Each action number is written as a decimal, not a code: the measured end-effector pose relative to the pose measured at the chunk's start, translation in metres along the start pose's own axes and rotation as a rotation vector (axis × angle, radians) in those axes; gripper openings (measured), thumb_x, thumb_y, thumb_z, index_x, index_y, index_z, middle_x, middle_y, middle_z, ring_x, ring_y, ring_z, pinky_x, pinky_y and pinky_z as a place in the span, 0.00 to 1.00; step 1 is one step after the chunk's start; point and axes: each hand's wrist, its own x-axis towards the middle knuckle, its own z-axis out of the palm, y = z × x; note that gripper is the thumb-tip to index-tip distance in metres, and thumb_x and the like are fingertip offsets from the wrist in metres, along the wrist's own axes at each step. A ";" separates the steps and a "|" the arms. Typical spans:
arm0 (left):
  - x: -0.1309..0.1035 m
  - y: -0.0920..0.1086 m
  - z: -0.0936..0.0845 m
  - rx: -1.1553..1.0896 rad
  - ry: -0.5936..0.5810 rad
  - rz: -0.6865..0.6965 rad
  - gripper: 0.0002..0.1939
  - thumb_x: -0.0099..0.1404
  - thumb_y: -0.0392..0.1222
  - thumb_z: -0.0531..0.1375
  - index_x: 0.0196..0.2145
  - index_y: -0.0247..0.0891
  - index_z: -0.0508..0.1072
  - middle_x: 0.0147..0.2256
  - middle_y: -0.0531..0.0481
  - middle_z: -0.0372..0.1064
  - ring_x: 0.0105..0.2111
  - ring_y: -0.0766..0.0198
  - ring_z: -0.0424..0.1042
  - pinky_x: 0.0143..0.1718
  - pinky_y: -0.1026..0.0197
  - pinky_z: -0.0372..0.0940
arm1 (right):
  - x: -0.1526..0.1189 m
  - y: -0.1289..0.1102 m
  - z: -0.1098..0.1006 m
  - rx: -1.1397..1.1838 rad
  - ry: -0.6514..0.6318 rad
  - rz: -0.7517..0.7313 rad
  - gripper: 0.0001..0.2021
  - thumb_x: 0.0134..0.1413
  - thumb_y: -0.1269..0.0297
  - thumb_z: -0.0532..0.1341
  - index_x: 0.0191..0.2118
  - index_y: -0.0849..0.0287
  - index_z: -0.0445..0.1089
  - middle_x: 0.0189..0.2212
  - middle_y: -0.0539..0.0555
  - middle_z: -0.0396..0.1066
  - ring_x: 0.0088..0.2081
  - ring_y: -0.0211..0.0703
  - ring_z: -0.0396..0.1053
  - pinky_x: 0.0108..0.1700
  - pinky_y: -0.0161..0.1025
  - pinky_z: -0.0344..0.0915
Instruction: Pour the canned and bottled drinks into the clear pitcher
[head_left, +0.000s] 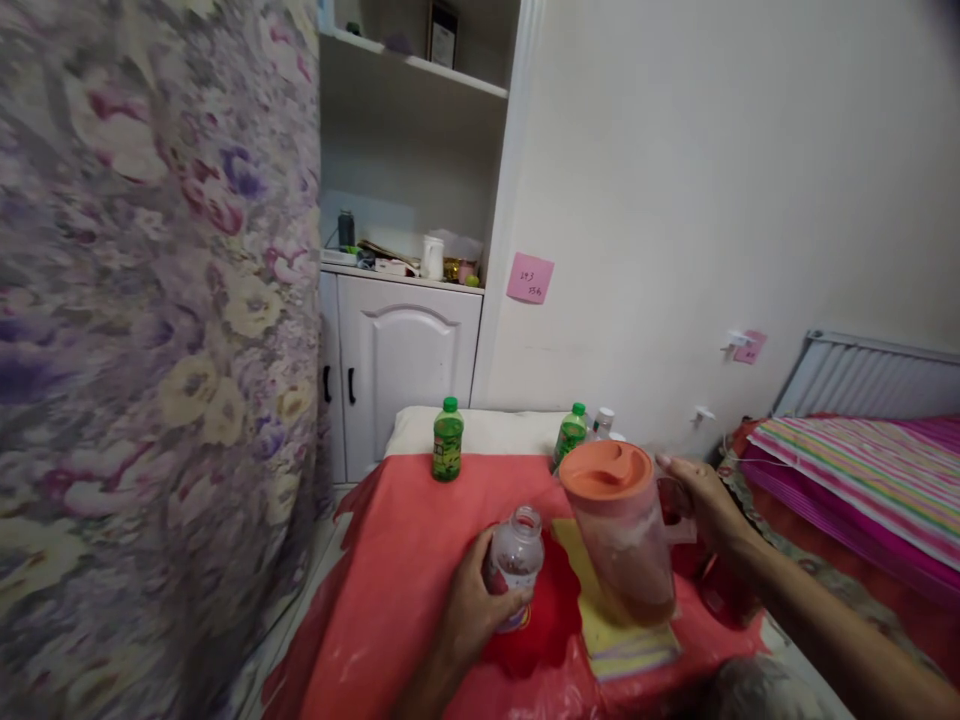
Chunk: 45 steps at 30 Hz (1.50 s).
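Observation:
My left hand (480,600) is wrapped round a clear, wide-mouthed plastic bottle (519,548) that has no cap and carries a label. The bottle is over a red scalloped tray (559,610). To its right, my right hand (701,495) grips the handle of a clear pitcher (626,550) with an orange lid (607,468). Cloudy liquid shows low in the pitcher, which leans slightly. Behind it lies a yellow cloth (592,610), partly covered by the pitcher in this view.
A green-capped bottle (448,440) stands at the table's back left. Another green bottle (571,432) and a white-capped bottle (603,422) stand behind the pitcher. A red cloth (375,580) covers the table. A floral curtain (157,350) hangs left; a bed (885,470) is at right.

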 end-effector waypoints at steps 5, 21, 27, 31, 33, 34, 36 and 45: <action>0.004 -0.008 0.000 0.008 -0.005 0.009 0.32 0.45 0.36 0.67 0.52 0.39 0.72 0.48 0.46 0.79 0.49 0.48 0.77 0.53 0.53 0.70 | -0.010 0.034 -0.006 0.120 0.185 0.016 0.27 0.50 0.41 0.66 0.15 0.53 0.56 0.11 0.41 0.49 0.16 0.33 0.42 0.19 0.36 0.42; 0.011 -0.013 -0.001 0.042 0.032 -0.016 0.33 0.45 0.38 0.69 0.51 0.38 0.72 0.47 0.44 0.80 0.47 0.48 0.78 0.49 0.56 0.71 | -0.022 0.088 -0.004 0.290 0.335 -0.050 0.25 0.53 0.43 0.64 0.19 0.53 0.55 0.13 0.41 0.51 0.16 0.34 0.49 0.20 0.36 0.51; 0.011 -0.006 -0.001 0.104 0.031 -0.032 0.30 0.46 0.40 0.69 0.49 0.39 0.72 0.45 0.45 0.80 0.46 0.48 0.78 0.49 0.56 0.72 | -0.028 0.099 -0.012 0.195 0.307 -0.070 0.25 0.57 0.40 0.61 0.21 0.55 0.60 0.16 0.44 0.56 0.19 0.36 0.52 0.23 0.35 0.53; 0.012 -0.008 -0.002 0.159 0.035 -0.033 0.31 0.47 0.43 0.69 0.50 0.39 0.71 0.47 0.45 0.79 0.47 0.47 0.78 0.51 0.53 0.71 | -0.034 0.103 -0.018 0.098 0.287 -0.092 0.23 0.56 0.40 0.63 0.27 0.57 0.69 0.23 0.49 0.68 0.25 0.41 0.62 0.29 0.37 0.61; 0.013 -0.011 -0.002 0.170 0.038 -0.033 0.31 0.48 0.45 0.69 0.50 0.39 0.71 0.47 0.44 0.79 0.48 0.46 0.78 0.51 0.52 0.71 | -0.042 0.106 -0.024 0.053 0.273 -0.093 0.22 0.54 0.40 0.65 0.37 0.57 0.75 0.33 0.53 0.76 0.34 0.46 0.70 0.38 0.40 0.67; 0.013 -0.012 -0.003 0.172 0.041 -0.030 0.31 0.47 0.45 0.70 0.50 0.39 0.71 0.47 0.44 0.79 0.48 0.46 0.78 0.51 0.52 0.72 | -0.049 0.108 -0.027 0.034 0.265 -0.090 0.23 0.53 0.40 0.65 0.42 0.56 0.75 0.39 0.55 0.78 0.40 0.50 0.72 0.44 0.42 0.68; 0.014 -0.013 -0.003 0.168 0.047 -0.024 0.31 0.47 0.46 0.70 0.50 0.39 0.71 0.46 0.44 0.79 0.47 0.46 0.78 0.50 0.52 0.72 | -0.064 0.113 -0.036 0.000 0.252 -0.077 0.23 0.55 0.42 0.64 0.47 0.55 0.76 0.48 0.57 0.77 0.50 0.55 0.71 0.53 0.45 0.67; 0.013 -0.009 -0.003 0.169 0.043 -0.017 0.30 0.47 0.45 0.70 0.49 0.39 0.72 0.45 0.45 0.81 0.46 0.47 0.79 0.48 0.53 0.74 | -0.099 0.162 -0.063 -0.519 0.193 0.049 0.22 0.48 0.50 0.61 0.47 0.55 0.78 0.44 0.60 0.77 0.42 0.56 0.75 0.45 0.50 0.73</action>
